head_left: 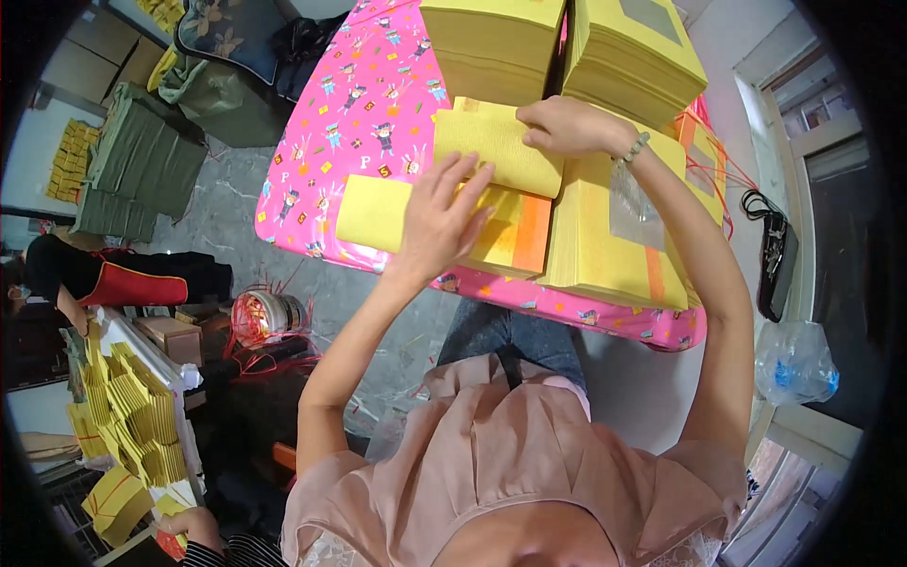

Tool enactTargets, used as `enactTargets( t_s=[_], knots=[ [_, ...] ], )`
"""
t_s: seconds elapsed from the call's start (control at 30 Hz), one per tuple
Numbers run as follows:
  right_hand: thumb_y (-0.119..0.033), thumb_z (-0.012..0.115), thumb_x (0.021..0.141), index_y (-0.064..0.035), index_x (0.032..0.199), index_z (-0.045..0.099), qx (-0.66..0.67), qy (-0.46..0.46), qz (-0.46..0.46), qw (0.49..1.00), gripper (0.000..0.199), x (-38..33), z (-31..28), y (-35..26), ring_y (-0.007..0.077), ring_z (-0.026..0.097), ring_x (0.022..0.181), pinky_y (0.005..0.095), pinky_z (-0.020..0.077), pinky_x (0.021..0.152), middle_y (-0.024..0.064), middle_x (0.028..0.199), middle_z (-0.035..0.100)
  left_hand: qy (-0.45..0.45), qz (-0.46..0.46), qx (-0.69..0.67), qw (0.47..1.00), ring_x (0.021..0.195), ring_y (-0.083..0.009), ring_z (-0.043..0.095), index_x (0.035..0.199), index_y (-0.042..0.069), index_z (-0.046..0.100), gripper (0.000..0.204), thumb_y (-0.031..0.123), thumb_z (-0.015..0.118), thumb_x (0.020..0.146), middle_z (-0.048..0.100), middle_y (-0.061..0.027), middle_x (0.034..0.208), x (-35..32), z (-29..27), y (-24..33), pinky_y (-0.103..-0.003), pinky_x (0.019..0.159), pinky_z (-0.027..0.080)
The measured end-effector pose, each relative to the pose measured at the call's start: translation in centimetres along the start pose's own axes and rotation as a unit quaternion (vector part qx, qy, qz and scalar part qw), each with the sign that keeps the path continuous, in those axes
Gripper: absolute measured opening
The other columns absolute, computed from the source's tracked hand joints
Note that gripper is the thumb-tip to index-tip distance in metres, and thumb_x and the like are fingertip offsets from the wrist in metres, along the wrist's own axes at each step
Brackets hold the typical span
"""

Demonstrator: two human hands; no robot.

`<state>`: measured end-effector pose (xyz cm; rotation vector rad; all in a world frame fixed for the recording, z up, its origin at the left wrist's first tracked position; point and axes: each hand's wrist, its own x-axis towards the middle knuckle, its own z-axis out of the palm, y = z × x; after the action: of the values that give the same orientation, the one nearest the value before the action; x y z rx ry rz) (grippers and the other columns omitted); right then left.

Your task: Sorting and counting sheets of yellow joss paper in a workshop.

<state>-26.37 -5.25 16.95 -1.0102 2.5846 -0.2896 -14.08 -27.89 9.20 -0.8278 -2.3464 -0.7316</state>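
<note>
A yellow paper sheet with an orange band (pixel 535 231) lies near the table's front edge. Its upper part (pixel 501 156) is turned over toward me, and a plain yellow strip (pixel 368 210) reaches out to the left. My left hand (pixel 440 215) rests on the paper with its fingers spread. At the fold's upper right corner, the fingers of my right hand (pixel 570 128) are closed on the paper's edge; a beaded bracelet circles that wrist. Right beside the sheet sits a thick stack of yellow paper (pixel 581 227) with silver patches and orange bands, partly under my right forearm.
Two tall yellow paper stacks (pixel 491 47) (pixel 638 57) stand at the table's back. A pink patterned cloth (pixel 331 142) covers the table. On the left, another person's hand (pixel 189 524) is near bundled yellow paper (pixel 142 416). A bucket with red strands (pixel 269 317) stands on the floor.
</note>
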Motion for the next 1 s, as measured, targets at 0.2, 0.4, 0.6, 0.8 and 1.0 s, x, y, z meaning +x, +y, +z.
enactTargets(
  t_s=[0.2,0.4,0.6,0.8,1.0],
  knots=[
    [-0.025,0.055,0.091,0.0040,0.095,0.058,-0.008,0.040,0.058,0.997,0.029,2.4,1.3,3.2,0.0417,0.061,0.089,0.0490,0.0472,0.079,0.0237,0.088,0.063,-0.147,0.002,0.078,0.986,0.138,-0.0427,0.029,0.147,0.015,0.037,0.069,0.049,0.056,0.090,0.032,-0.0254,0.148,2.1,2.7,-0.5,-0.055,0.113,0.022],
    [-0.014,0.060,0.088,0.0036,0.097,0.059,-0.065,0.096,0.114,0.987,0.020,3.5,2.8,2.5,0.0418,0.061,0.099,0.0478,0.0497,0.083,0.0241,0.102,0.064,-0.166,-0.019,0.058,0.984,0.138,-0.0459,0.027,0.148,0.013,0.036,0.073,0.053,0.057,0.089,0.031,-0.0297,0.147,2.2,4.1,-1.4,-0.056,0.114,0.020],
    [-0.014,0.057,0.091,0.0042,0.100,0.060,-0.049,0.038,0.115,0.991,0.020,5.2,2.9,2.6,0.0412,0.060,0.101,0.0483,0.0484,0.086,0.0248,0.103,0.064,-0.174,-0.023,0.047,0.983,0.138,-0.0462,0.027,0.147,0.012,0.037,0.073,0.053,0.056,0.090,0.030,-0.0298,0.148,2.3,4.5,-1.4,-0.057,0.114,0.020],
    [-0.013,0.053,0.091,0.0004,0.116,0.060,-0.038,-0.009,0.124,0.991,0.029,6.4,3.4,3.3,0.0395,0.059,0.106,0.0474,0.0469,0.091,0.0229,0.110,0.064,-0.179,-0.028,0.042,0.983,0.138,-0.0467,0.026,0.148,0.012,0.035,0.074,0.053,0.055,0.090,0.030,-0.0296,0.148,2.3,4.8,-1.6,-0.057,0.113,0.020],
    [-0.014,0.053,0.091,-0.0026,0.122,0.059,-0.018,0.000,0.116,0.993,0.034,6.3,3.5,3.6,0.0372,0.058,0.111,0.0455,0.0456,0.095,0.0204,0.115,0.063,-0.186,-0.039,0.039,0.981,0.138,-0.0475,0.026,0.149,0.012,0.033,0.074,0.053,0.054,0.092,0.029,-0.0298,0.149,2.2,4.9,-1.6,-0.058,0.113,0.020]
  ],
)
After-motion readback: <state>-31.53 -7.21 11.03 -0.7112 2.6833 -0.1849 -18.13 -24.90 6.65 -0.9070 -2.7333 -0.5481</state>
